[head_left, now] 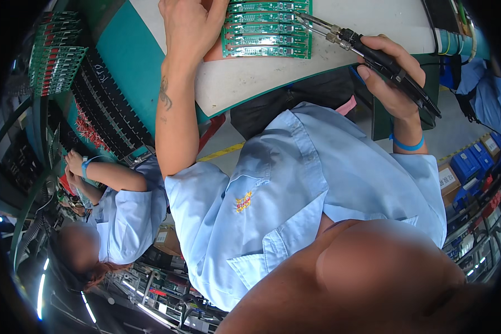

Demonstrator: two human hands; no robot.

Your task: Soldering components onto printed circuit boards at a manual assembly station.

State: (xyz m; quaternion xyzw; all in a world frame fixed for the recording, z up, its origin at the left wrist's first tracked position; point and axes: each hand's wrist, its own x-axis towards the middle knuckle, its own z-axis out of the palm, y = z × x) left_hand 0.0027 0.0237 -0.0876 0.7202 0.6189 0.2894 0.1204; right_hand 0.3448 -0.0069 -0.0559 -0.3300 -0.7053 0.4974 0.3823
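Note:
A panel of green circuit boards [264, 40], joined in narrow curved strips, lies on the white work surface at the top of the view. My left hand [190, 30] is at the panel's left edge, thumb beside it; its other fingers run past the upper edge of the picture, so their grip is hidden. My right hand [395, 69] is wrapped round the black handle of a soldering iron [381, 62] with a thin metal tube fixed alongside. The iron slants down to the left, its tip over the upper right part of the panel, where contact cannot be made out.
Several more green boards [55, 61] stand in a stack at the far left. Beside them are black slotted racks [114, 106] and a bunch of red wires [89, 125]. A co-worker in a blue shirt [125, 228] sits at the left. Blue bins [466, 166] stand at the right.

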